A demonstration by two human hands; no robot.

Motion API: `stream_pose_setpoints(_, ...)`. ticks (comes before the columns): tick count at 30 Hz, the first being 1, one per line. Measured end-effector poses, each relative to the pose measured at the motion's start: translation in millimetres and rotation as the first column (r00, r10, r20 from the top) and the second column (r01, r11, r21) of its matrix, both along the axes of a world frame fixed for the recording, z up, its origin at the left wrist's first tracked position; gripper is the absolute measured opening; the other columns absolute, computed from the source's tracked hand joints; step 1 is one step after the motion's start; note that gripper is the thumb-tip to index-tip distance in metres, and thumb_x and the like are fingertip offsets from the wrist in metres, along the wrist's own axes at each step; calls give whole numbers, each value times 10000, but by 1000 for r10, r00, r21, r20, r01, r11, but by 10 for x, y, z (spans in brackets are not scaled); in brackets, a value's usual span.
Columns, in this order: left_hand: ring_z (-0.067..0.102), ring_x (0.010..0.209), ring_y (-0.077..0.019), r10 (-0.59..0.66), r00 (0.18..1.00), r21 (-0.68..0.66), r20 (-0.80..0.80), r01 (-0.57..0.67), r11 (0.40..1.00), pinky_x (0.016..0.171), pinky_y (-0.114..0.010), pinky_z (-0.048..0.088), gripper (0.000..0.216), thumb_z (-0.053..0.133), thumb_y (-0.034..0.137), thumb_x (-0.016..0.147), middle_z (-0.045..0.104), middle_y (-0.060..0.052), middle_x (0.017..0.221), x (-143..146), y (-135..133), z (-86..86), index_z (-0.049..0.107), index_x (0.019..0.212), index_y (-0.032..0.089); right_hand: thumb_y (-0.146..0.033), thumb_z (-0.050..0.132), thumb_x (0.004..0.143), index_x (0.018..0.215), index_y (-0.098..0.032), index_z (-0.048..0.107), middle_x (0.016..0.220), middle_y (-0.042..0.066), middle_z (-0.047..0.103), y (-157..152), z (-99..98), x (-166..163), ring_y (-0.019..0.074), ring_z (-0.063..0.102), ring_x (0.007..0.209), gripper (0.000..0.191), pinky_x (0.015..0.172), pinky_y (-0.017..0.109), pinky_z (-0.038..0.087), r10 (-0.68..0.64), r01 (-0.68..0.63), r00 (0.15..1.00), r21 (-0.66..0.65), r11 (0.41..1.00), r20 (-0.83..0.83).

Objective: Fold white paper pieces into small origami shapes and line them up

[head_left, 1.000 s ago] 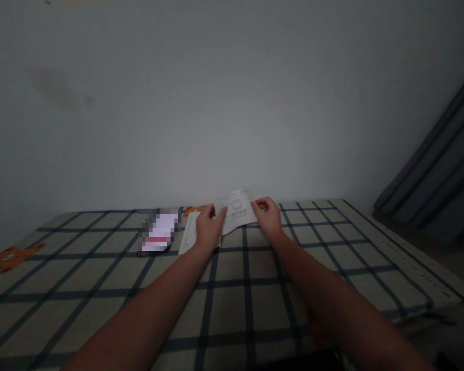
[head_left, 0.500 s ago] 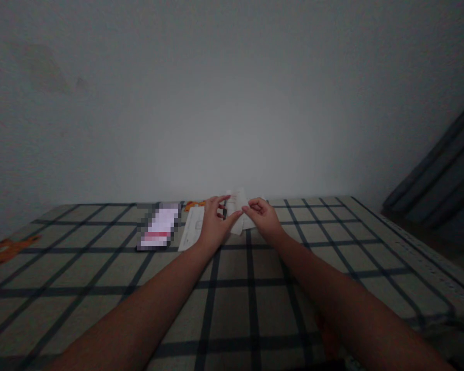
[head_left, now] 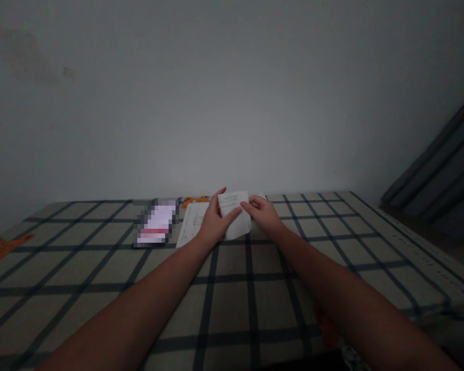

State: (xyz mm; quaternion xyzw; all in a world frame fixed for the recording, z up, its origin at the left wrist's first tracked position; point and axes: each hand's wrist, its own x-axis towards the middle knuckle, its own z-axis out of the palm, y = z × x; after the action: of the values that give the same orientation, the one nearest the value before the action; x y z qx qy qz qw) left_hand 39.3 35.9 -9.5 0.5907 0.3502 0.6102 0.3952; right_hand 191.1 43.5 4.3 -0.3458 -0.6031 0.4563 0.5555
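A small white sheet of paper with faint printed lines is held up between my two hands over the checked cloth. My left hand grips its left side, thumb on the near face and fingers behind. On the right edge, the thumb and fingers of my right hand pinch the paper. Left of my left hand lies a printed white sheet, partly covered by that hand. Another bit of white shows just behind my right hand; I cannot make out what it is.
A blurred-out phone-like screen lies on the checked cloth at the left. Orange printed figures show on the cloth. A pale wall rises behind, and a dark curtain hangs at the right.
The paper has turned and its printed face now shows broader toward me. My left fingers have closed in behind it. The view has shifted slightly.
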Motion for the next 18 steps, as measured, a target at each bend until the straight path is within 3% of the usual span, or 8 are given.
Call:
stream_pose_setpoints(3, 631, 952, -240, -33, 998, -67, 60, 37, 997, 802, -377, 514, 480, 591, 429, 775, 661, -117, 1076, -36, 38, -14, 550, 1169, 158, -390, 671, 678, 773, -177, 630, 739, 10, 687, 9, 6, 12, 125, 615, 633, 237, 595, 245, 482, -12, 11, 1000, -30, 999, -19)
stream_pose_setpoints(5, 642, 904, -241, -19, 998, -88, 66, 25, 996, 786, -372, 515, 420, 600, 445, 767, 682, -113, 1017, -51, 54, -19, 621, 1050, 135, -385, 662, 687, 780, -175, 641, 747, 11, 689, 6, 17, 19, 123, 615, 640, 230, 603, 244, 485, -15, 14, 1000, -29, 999, -21)
stream_pose_setpoints(18, 652, 831, -223, 41, 999, -60, 11, -40, 997, 748, -345, 515, 425, 684, 450, 702, 700, -99, 973, -72, 53, -15, 659, 994, 142, -421, 592, 744, 869, -130, 682, 796, 56, 682, 30, 1, 60, 127, 592, 639, 329, 605, 262, 486, -91, 87, 983, 36, 996, 161)
